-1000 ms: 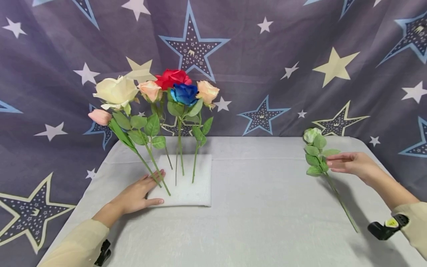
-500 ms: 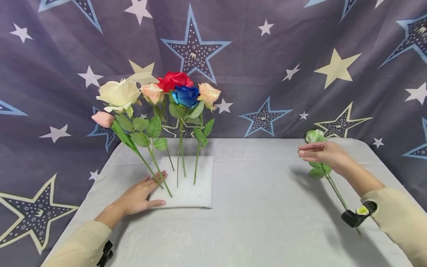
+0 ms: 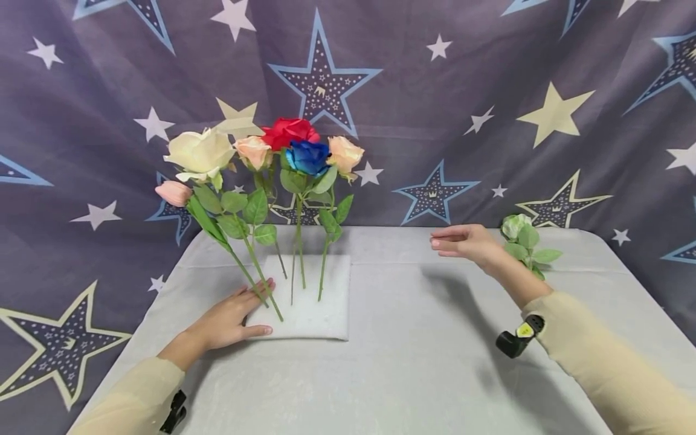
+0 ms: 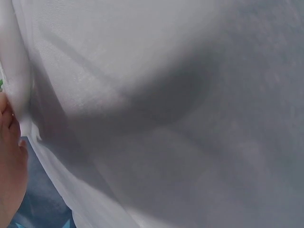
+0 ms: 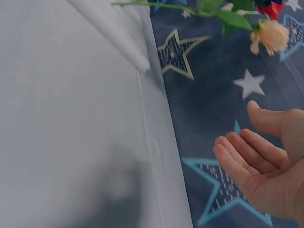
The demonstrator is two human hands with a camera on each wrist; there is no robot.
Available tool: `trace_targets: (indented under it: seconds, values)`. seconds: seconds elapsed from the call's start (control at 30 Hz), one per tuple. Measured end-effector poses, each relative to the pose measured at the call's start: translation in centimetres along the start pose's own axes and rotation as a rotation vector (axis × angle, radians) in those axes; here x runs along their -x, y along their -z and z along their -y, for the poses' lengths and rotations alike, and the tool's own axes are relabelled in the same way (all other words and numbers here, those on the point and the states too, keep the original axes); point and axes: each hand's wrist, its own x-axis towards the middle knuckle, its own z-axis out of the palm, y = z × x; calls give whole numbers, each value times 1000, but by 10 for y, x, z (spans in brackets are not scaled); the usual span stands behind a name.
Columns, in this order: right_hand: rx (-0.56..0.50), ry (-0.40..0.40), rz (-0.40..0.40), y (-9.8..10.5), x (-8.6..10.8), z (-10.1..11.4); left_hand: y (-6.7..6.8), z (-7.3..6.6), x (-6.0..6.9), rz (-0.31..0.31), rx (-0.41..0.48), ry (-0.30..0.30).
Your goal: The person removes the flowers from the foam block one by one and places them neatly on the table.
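Observation:
My left hand (image 3: 231, 317) rests on the left edge of a white foam block (image 3: 331, 323), fingers extended past the leaning stems. Several artificial flowers stand in the foam: a cream rose (image 3: 200, 151), a pink tulip (image 3: 174, 193), a red rose (image 3: 290, 132), a blue rose (image 3: 307, 157) and two peach roses, one left (image 3: 253, 151) and one right (image 3: 345, 155). In the air right of the foam hangs my right hand (image 3: 470, 244), holding nothing; the right wrist view shows its palm (image 5: 275, 190) bare. A pale green-white rose (image 3: 515, 226) lies at the right, its stem hidden behind my forearm.
A light grey cloth (image 3: 402, 362) covers the table. Behind it hangs a dark curtain (image 3: 402, 109) printed with stars. The tall blooms lean out above the foam, in front of the curtain.
My right hand has moved left, from beside the green-white rose across it to the air over the table's middle right. The rose stays lying there. My left hand keeps its place on the foam.

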Motion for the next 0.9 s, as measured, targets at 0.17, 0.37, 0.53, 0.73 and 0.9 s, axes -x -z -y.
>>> trace_targets:
  seconds: [0.17,0.37,0.53,0.73,0.9]
  values:
    - [12,1,-13,-29,-17,4,-2,2,-1,-16,-7,-12]
    - [-8,10,-8,-65,-31,8,-2,2,0,-4,5,1]
    - [-49,30,11,-90,-38,9,0,0,0,-1,-1,5]
    - [-131,28,-8,-115,-51,15,-1,0,-1,12,-5,7]
    - [-291,13,-33,-133,-62,17,-1,0,-1,13,-13,6]
